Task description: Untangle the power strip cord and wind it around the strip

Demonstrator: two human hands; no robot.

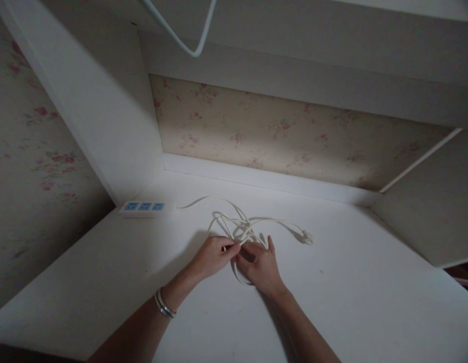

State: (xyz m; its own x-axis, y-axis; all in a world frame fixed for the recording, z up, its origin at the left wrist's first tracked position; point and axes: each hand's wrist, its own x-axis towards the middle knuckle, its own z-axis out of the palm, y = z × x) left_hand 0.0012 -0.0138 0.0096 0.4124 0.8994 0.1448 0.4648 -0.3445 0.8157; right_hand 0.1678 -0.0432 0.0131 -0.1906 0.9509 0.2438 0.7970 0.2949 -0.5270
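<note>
A white power strip (pixel 143 207) with blue sockets lies at the left of a white desk (pixel 350 282). Its white cord (pixel 252 224) runs right into a loose tangle of loops, ending in a plug (pixel 306 236). My left hand (pixel 213 256), with a bracelet at the wrist, pinches the cord at the near edge of the tangle. My right hand (pixel 261 264) meets it there, fingers curled around a loop of the same cord.
The desk sits in an alcove with a white side panel (pixel 116 131) on the left, floral wallpaper (pixel 286 131) behind and a shelf (pixel 313 55) overhead. Another white cable (pixel 188 43) hangs down from above.
</note>
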